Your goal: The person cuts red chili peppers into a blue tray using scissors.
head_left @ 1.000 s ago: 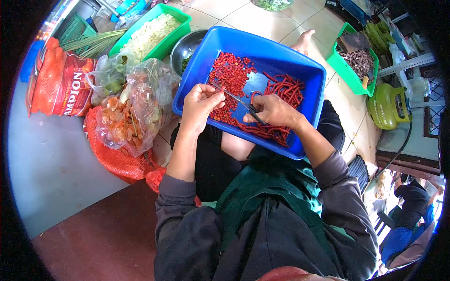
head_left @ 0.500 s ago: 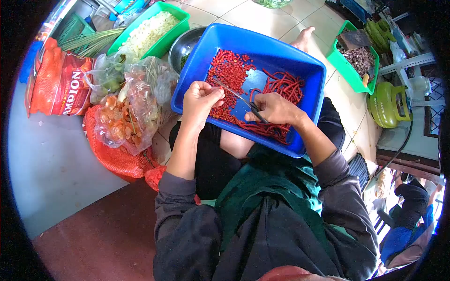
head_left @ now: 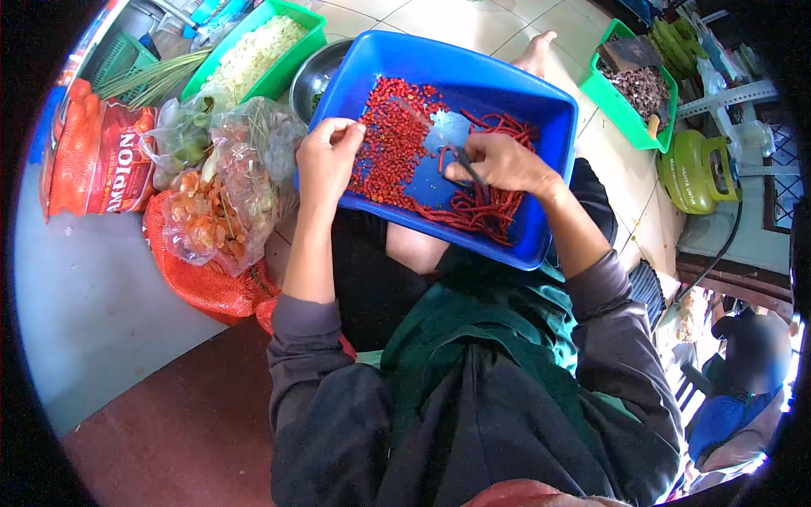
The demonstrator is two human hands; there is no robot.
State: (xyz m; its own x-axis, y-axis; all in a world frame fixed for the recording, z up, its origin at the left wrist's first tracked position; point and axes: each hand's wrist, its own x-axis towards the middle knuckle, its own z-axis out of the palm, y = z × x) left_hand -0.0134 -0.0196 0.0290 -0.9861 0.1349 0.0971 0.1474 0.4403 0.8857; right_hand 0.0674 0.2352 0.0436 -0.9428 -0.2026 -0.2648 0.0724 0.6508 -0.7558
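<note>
red chillies (head_left: 487, 221) are lying whole in the blue basin (head_left: 473, 78), cut pieces (head_left: 390, 144) spreading beside them. the left hand (head_left: 328, 159) is pressing its fingertips together, any pinched chilli too small to tell; the right hand (head_left: 511, 165) is gripping scissors (head_left: 465, 159). good snipping is demanding fingertips clear of the blades.

The tiled floor (head_left: 448, 24) carries a green tray (head_left: 301, 52) of white pieces (head_left: 260, 52), a metal bowl (head_left: 314, 78) just beside it, a bare foot (head_left: 535, 56) and, farther right, a green tub (head_left: 610, 103) of brown pieces (head_left: 644, 89) near a gas cylinder (head_left: 688, 173).
</note>
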